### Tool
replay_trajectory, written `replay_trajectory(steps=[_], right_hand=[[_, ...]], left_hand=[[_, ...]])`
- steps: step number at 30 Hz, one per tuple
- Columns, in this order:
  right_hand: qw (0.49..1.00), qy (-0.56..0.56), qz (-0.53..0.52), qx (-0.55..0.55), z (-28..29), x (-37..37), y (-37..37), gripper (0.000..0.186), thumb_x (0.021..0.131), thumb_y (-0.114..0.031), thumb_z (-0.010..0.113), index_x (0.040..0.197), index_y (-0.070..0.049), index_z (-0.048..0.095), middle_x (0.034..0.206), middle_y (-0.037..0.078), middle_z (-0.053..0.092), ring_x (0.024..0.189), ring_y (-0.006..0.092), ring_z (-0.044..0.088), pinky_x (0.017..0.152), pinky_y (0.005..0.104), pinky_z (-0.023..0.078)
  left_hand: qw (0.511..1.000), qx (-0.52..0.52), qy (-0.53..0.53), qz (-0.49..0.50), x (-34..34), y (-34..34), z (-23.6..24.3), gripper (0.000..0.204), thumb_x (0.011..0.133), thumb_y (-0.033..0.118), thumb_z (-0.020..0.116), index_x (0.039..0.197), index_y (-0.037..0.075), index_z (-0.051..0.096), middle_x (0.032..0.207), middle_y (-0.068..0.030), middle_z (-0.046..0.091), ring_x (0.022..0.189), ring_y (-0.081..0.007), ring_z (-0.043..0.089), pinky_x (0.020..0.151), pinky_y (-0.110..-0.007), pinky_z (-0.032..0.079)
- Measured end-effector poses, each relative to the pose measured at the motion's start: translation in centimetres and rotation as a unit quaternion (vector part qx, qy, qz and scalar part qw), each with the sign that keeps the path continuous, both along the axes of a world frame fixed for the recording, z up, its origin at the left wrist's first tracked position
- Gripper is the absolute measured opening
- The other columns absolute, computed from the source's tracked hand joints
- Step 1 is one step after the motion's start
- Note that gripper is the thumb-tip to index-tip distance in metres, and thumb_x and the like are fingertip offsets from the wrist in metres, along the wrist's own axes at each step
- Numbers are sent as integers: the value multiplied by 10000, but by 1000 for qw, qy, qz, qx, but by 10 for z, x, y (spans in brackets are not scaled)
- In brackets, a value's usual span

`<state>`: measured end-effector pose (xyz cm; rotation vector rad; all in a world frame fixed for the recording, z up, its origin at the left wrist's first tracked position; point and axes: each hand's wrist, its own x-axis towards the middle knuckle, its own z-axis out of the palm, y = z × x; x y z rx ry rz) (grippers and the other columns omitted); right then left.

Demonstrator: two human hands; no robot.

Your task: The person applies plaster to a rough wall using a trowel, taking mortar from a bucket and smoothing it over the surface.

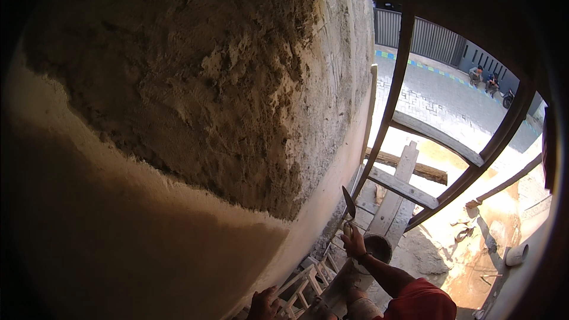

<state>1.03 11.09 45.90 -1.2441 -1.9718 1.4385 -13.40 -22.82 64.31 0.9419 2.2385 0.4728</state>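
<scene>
My right hand [354,243] is closed round the handle of a trowel [349,202], whose pointed blade tilts up beside the wall's edge. Just below that hand stands a round dark bucket [384,248]; its contents are too dark to make out. At the lower edge my left hand [265,305] shows in shadow near the wall, fingers loosely bent and apart, with nothing visible in them. Rough, dark mortar [195,101] covers the upper part of the wall, while the lower wall [118,213] is smooth and pale.
Planks [388,213] lie below beside the bucket. A wooden ladder-like frame [403,186] rises at the right. A pale slatted wooden piece [305,284] is low by the wall. Two people [476,75] sit across the paved street; a pipe [517,255] juts out at lower right.
</scene>
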Motion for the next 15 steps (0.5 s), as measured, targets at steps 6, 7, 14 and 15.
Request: replay_trajectory(steps=[6, 7, 14, 15], right_hand=[[936, -180, -116, -278, -81, 202, -96, 337, 855, -201, 618, 1151, -68, 528, 657, 78, 575, 492, 182, 566, 435, 371, 472], [915, -189, -149, -325, -72, 221, -106, 304, 860, -164, 611, 1138, -74, 526, 627, 69, 557, 477, 180, 555, 404, 363, 453], [841, -203, -281, -416, -35, 293, -152, 213, 917, -310, 539, 965, -102, 545, 578, 13, 491, 411, 134, 432, 362, 322, 340], [871, -240, -205, -375, -42, 311, -160, 210, 878, -218, 585, 1035, -80, 564, 618, 22, 518, 454, 132, 476, 391, 322, 384]], left_hand=[[966, -135, -192, -109, 35, -49, -81, 575, 858, 319, 670, 1330, 40, 498, 1196, -218, 623, 1101, -330, 618, 933, -436, 472], [971, -108, -188, -101, 43, -54, -96, 555, 857, 305, 658, 1318, 36, 506, 1158, -227, 636, 1067, -344, 630, 918, -433, 485], [950, -133, -248, -139, 57, 13, -173, 542, 874, 256, 642, 1340, 28, 484, 1229, -237, 605, 1136, -361, 594, 944, -427, 476], [948, -130, -245, -155, 56, 29, -186, 542, 871, 244, 639, 1341, 26, 481, 1215, -241, 609, 1118, -367, 601, 933, -435, 478]])
